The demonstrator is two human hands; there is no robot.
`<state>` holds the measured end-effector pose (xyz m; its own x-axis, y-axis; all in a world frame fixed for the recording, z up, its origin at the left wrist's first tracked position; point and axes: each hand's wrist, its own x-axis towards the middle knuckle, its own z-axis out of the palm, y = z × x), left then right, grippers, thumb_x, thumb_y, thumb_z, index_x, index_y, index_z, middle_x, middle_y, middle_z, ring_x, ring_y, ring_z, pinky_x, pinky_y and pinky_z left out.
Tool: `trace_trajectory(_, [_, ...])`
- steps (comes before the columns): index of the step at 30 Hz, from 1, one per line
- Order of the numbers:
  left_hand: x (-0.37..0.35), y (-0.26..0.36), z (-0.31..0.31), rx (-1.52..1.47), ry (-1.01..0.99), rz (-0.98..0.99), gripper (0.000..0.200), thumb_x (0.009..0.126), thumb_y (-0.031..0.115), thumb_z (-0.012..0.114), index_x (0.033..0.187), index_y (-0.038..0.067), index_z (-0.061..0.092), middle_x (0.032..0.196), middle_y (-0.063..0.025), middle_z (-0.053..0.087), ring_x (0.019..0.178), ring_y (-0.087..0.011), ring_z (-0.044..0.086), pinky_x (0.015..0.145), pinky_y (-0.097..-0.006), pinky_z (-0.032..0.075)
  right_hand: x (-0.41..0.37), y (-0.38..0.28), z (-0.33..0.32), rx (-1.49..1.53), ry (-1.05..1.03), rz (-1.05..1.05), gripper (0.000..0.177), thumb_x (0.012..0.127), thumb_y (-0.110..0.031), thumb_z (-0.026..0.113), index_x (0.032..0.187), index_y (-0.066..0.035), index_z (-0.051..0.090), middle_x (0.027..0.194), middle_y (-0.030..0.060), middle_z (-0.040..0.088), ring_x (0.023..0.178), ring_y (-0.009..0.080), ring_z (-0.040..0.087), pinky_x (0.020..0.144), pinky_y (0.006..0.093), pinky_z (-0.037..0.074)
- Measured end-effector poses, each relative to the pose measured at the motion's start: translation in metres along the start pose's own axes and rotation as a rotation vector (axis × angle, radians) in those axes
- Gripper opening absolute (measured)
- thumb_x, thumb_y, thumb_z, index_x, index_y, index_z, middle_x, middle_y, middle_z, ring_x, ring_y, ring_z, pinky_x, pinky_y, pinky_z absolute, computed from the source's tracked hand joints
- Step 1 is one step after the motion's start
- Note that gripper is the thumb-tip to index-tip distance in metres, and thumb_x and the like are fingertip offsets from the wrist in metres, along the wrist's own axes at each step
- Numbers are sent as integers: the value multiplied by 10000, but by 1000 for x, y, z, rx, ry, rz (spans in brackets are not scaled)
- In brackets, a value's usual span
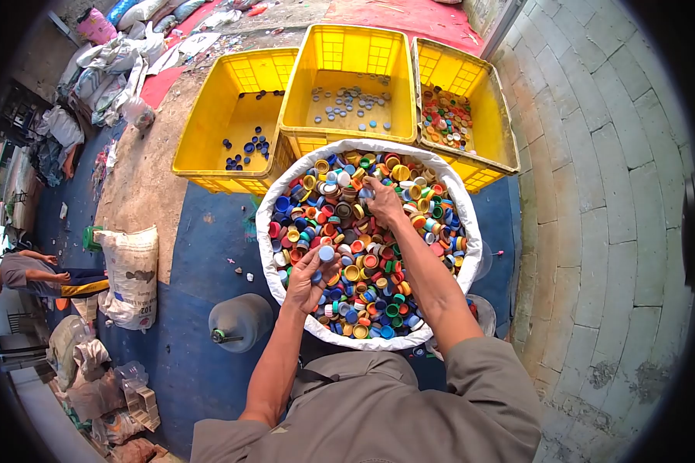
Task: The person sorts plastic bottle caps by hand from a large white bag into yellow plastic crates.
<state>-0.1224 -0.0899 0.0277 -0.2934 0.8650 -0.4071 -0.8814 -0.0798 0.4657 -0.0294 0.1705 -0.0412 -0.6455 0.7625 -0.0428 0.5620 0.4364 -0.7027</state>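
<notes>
A round container with a white cloth rim [269, 258] is full of plastic caps [371, 262] in many colours. Over its left part, my left hand [309, 282] has its fingers closed round a light blue cap [327, 253], with a darker blue cap beside it at the fingers. My right hand [382, 202] reaches into the upper middle of the heap, fingers bent down among the caps; a pale cap shows near its fingertips, but whether it is gripped is unclear.
Behind stand three yellow crates: left [197, 147] with dark blue caps, middle [297, 89] with pale caps, right [483, 116] with mixed caps. A large bottle [241, 322] and a sack [129, 278] are at left, a person [35, 275] beyond. A block wall [594, 201] runs right.
</notes>
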Motion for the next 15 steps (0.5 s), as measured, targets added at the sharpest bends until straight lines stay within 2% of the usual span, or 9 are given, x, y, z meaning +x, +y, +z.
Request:
trace_trajectory(1, [-3,-1,-4,7,18,-6,340,974,148,514,1271,-18,510,1153,-183,611,1050,-269,634,869,-344,578,5,1,-4,-93,-128,73,475,788,-114,610,1255,-114,523,1037,215,663,993,362,633,862,439,506])
trace_trajectory(3, [-10,-4,-10,20,56,-18,334,980,158,507,1267,-12,516,1150,-170,616,1050,-262,635,865,-341,576,9,2,-3,-129,-120,15,476,778,-122,612,1247,-141,530,1002,228,665,972,368,636,850,446,507])
trace_trajectory(4, [-11,-4,-11,2,56,-20,335,979,167,510,1263,-10,519,1154,-167,615,1046,-255,635,863,-339,576,9,-6,-9,-155,-156,55,483,773,-99,614,1248,-104,526,1027,226,660,995,361,631,852,437,508])
trace_trajectory(7, [-14,-7,-12,-50,46,-29,339,976,193,521,1251,-6,528,1164,-159,610,1035,-234,637,854,-331,575,6,2,-2,-8,0,-60,496,758,-64,637,1244,-62,532,1051,220,654,1005,347,631,856,411,510])
trace_trajectory(8, [-13,-8,-12,-38,76,-29,341,977,195,518,1250,-9,520,1180,-157,599,1051,-239,628,858,-344,568,5,5,-2,78,-29,2,511,747,-79,699,1233,-33,548,1077,194,655,1014,316,636,869,380,508])
trace_trajectory(11, [-9,-8,-7,-76,78,-36,340,982,195,503,1254,-11,508,1197,-157,589,1069,-248,613,884,-351,547,-16,-13,-12,257,154,31,528,742,-146,753,1220,-24,565,1063,159,666,979,271,645,864,359,505])
trace_trajectory(12, [-7,-7,-5,-115,69,-45,345,982,198,499,1255,-14,501,1198,-156,586,1072,-249,607,901,-351,534,-21,-14,-14,353,170,122,535,762,-206,769,1213,-2,566,1034,131,669,959,235,637,849,335,505])
trace_trajectory(13, [-4,-8,-3,-155,60,-58,351,982,201,494,1257,-16,494,1200,-155,583,1076,-251,601,917,-351,521,-29,-15,-10,657,193,191,462,788,-197,755,1170,1,586,943,98,658,832,181,626,725,313,516])
trace_trajectory(15, [4,-8,5,-258,51,-74,345,974,198,491,1227,-37,493,1207,-171,558,1067,-270,590,938,-367,507,-50,-17,-18,1238,70,447,352,845,-187,683,1141,-20,589,869,59,616,715,128,584,599,284,482])
